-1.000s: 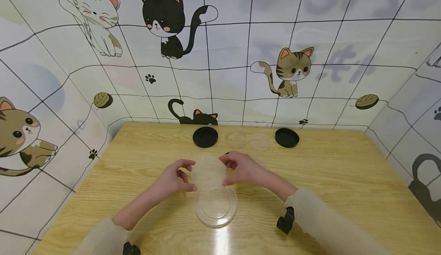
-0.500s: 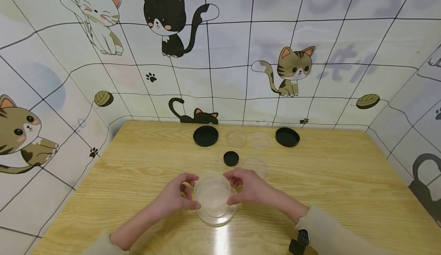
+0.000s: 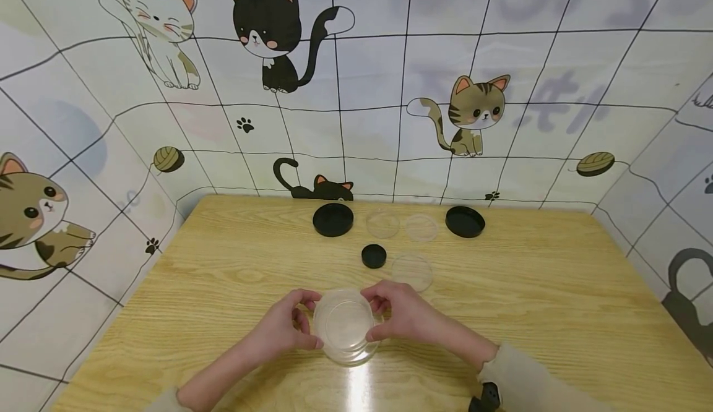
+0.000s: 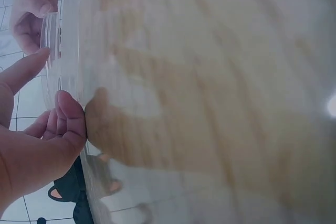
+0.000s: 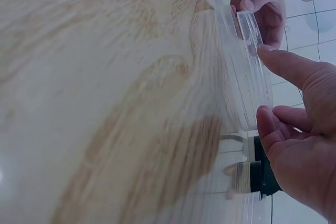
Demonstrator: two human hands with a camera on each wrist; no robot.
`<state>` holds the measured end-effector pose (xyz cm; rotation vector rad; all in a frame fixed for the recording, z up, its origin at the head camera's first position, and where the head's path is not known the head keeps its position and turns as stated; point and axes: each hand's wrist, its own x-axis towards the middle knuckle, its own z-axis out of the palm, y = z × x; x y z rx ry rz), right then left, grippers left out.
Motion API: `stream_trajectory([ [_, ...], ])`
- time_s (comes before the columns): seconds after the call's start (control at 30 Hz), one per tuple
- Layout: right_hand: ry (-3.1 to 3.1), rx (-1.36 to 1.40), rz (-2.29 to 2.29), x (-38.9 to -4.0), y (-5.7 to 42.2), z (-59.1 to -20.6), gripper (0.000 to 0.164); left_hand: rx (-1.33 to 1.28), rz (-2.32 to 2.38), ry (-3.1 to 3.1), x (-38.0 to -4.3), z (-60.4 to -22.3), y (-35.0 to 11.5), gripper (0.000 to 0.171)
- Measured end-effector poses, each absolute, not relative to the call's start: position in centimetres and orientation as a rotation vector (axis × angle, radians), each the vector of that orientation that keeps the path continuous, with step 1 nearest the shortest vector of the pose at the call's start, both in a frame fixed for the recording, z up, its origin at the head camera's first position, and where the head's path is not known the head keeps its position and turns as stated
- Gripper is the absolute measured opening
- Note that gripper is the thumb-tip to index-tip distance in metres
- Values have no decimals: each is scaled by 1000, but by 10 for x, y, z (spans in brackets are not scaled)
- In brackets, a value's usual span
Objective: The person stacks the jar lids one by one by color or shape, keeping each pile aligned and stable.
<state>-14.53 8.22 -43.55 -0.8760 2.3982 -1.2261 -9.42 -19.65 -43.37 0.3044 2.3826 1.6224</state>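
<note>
My left hand (image 3: 289,325) and right hand (image 3: 409,318) grip a clear round dish (image 3: 344,319) from opposite sides, thumbs and fingertips at its rim. Straight below it, a slightly wider clear round dish (image 3: 352,360) lies on the wooden table, mostly covered in the head view. In the right wrist view, the held dish (image 5: 253,51) is close over the lower clear piece (image 5: 230,69), its edge slightly tilted against it. The left wrist view shows stacked transparent rims of the held dish (image 4: 50,32) between thumb and curled fingers.
Two large black round lids (image 3: 333,220) and a small black round piece (image 3: 374,256) lie behind the hands. Several thin clear discs (image 3: 412,273) are among them. A cat-printed wall covering (image 3: 367,133) rises behind the table's far edge.
Both hands have brought the held dish toward the person, from behind the lower dish to over it. The small black piece and a clear disc have come into full view behind.
</note>
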Motion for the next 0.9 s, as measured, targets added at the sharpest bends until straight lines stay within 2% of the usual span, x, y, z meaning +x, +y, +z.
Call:
stream_trajectory([
  [0.9,2461,-949,-1110,-149,79,-439,63,363,1490,2490,-103,-441,-196,72],
])
